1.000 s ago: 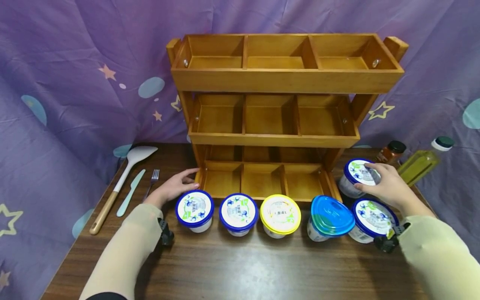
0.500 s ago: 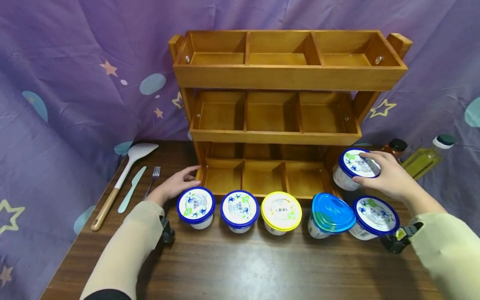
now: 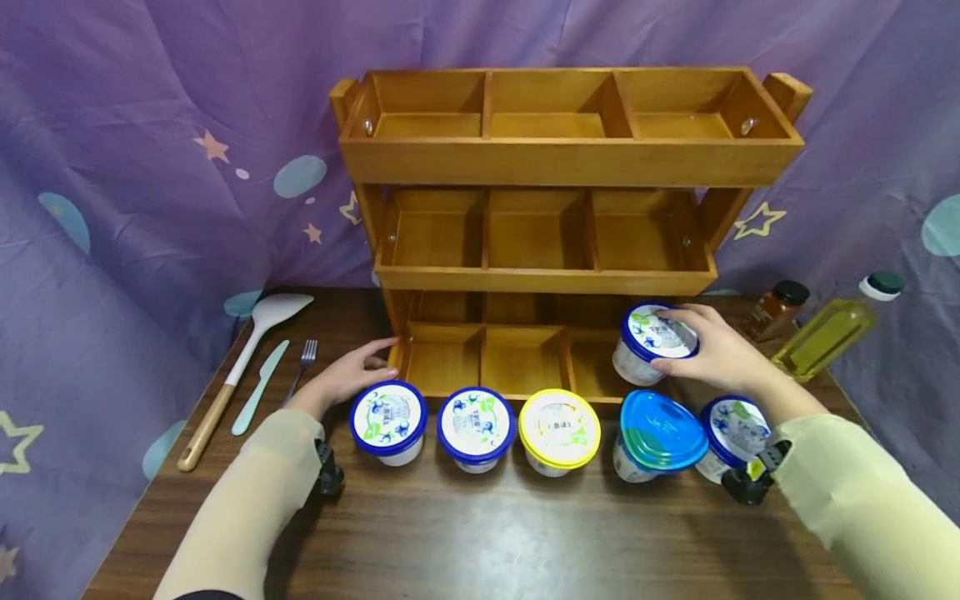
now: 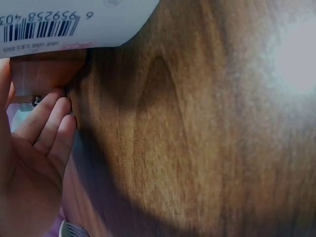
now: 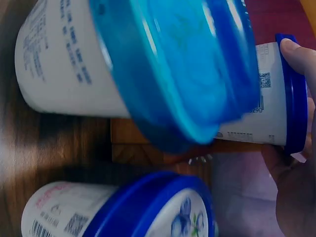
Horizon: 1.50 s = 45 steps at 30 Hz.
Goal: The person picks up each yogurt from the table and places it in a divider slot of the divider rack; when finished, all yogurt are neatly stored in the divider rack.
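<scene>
My right hand [image 3: 716,350] grips a white tub with a blue-rimmed blueberry lid [image 3: 656,333] by its rim, over the bottom right compartment of the wooden rack [image 3: 570,162]. In the right wrist view, thumb and fingers press opposite edges of that tub's lid [image 5: 296,106]. My left hand [image 3: 351,377] rests its fingers against the rack's lower left side, holding nothing; the left wrist view shows these fingers [image 4: 52,123] nearly straight. Two more blue-lidded tubs [image 3: 388,417] [image 3: 476,423] and a yellow-lidded tub [image 3: 560,429] stand in a row before the rack.
Right of the yellow lid stands a tub topped with blue triangular lids [image 3: 662,433], then another blue-lidded tub [image 3: 731,433] partly behind my wrist. An oil bottle [image 3: 828,337] and a spice jar [image 3: 776,310] stand far right. A spatula [image 3: 240,358], knife [image 3: 261,387] and fork [image 3: 306,358] lie left.
My right hand has lifted the tub from the table right of the rack and carried it left over the bottom right compartment. My left hand has stayed at the rack's side.
</scene>
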### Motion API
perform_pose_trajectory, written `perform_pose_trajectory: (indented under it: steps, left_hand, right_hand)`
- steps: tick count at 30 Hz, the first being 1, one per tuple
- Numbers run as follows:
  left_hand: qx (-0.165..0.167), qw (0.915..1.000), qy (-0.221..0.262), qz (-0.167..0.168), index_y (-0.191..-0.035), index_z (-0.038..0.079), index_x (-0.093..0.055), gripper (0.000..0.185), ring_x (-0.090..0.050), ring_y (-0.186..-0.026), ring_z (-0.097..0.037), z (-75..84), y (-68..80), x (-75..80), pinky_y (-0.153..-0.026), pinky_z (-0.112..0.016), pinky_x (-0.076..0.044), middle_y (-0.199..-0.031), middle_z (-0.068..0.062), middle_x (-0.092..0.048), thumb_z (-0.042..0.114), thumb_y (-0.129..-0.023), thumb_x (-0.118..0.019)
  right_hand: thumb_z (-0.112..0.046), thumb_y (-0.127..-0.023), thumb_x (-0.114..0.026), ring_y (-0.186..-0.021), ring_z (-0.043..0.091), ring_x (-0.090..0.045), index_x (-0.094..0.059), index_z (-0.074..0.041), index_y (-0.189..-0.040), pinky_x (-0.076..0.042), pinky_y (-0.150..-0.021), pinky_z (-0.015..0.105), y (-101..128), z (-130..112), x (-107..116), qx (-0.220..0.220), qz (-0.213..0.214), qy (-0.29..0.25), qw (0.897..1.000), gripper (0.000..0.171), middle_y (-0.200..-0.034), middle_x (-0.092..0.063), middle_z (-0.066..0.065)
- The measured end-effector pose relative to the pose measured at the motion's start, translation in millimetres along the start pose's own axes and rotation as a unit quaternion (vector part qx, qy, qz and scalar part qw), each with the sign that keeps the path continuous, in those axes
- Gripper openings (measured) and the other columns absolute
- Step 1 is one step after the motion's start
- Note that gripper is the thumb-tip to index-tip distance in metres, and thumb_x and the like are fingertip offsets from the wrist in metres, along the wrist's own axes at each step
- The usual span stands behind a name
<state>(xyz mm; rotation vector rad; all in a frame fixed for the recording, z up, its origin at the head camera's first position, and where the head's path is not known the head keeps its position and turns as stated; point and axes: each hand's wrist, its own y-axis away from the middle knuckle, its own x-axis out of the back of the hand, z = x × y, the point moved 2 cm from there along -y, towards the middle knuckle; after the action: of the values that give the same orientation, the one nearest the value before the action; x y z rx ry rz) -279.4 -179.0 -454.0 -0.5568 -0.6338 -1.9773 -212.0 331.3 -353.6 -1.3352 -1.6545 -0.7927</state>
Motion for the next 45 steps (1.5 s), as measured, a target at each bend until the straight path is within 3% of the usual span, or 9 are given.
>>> perform_pose_trajectory:
  steps: [5,13,30,38,45]
  left_hand:
    - [-0.005,1.0000,-0.004,-0.003,-0.147,0.013,-0.030,0.066,-0.047,-0.119,-0.039,3.1,-0.7,-0.2,-0.097,-0.055,-0.035,-0.130,-0.028,-0.049,0.033,-0.092,-0.059]
    - [-0.030,0.9993,-0.023,-0.003,-0.147,0.011,-0.029,0.065,-0.048,-0.118,-0.039,8.2,-0.3,0.8,-0.096,-0.054,-0.037,-0.130,-0.027,-0.049,0.031,-0.093,-0.058]
    - [-0.009,0.9990,-0.042,-0.012,-0.147,0.011,-0.029,0.066,-0.051,-0.116,-0.037,8.6,0.9,3.3,-0.094,-0.052,-0.039,-0.130,-0.025,-0.050,0.031,-0.093,-0.059]
    - [-0.002,0.9994,-0.033,-0.009,-0.148,0.013,-0.028,0.066,-0.051,-0.116,-0.037,7.7,3.7,3.1,-0.095,-0.052,-0.039,-0.129,-0.025,-0.051,0.031,-0.093,-0.059]
    - [-0.004,0.9994,-0.033,-0.009,-0.147,0.012,-0.029,0.065,-0.051,-0.115,-0.037,7.6,2.3,4.4,-0.094,-0.053,-0.039,-0.128,-0.026,-0.052,0.031,-0.093,-0.059]
  right_hand:
    - [-0.047,-0.075,-0.074,-0.114,0.047,-0.039,-0.043,-0.001,-0.135,-0.032,-0.090,0.066,-9,-2,-11,0.002,-0.021,0.005,1.000,0.082,-0.134,-0.031,0.032]
    - [-0.048,-0.074,-0.075,-0.119,0.048,-0.036,-0.043,-0.001,-0.136,-0.029,-0.094,0.066,-19,-7,-21,-0.006,-0.053,0.004,0.999,0.084,-0.138,-0.027,0.032]
    - [-0.049,-0.072,-0.077,-0.121,0.048,-0.032,-0.039,-0.003,-0.139,-0.028,-0.095,0.065,-32,-4,-42,-0.030,-0.117,-0.034,0.992,0.090,-0.142,-0.021,0.032]
    - [-0.053,-0.077,-0.071,-0.124,0.051,-0.028,-0.036,-0.003,-0.141,-0.024,-0.096,0.067,-32,-3,-42,-0.020,-0.128,-0.020,0.991,0.088,-0.143,-0.018,0.033]
    - [-0.055,-0.081,-0.065,-0.126,0.052,-0.027,-0.040,-0.004,-0.139,-0.024,-0.097,0.067,-26,-3,-28,-0.013,-0.108,-0.008,0.994,0.082,-0.143,-0.022,0.033]
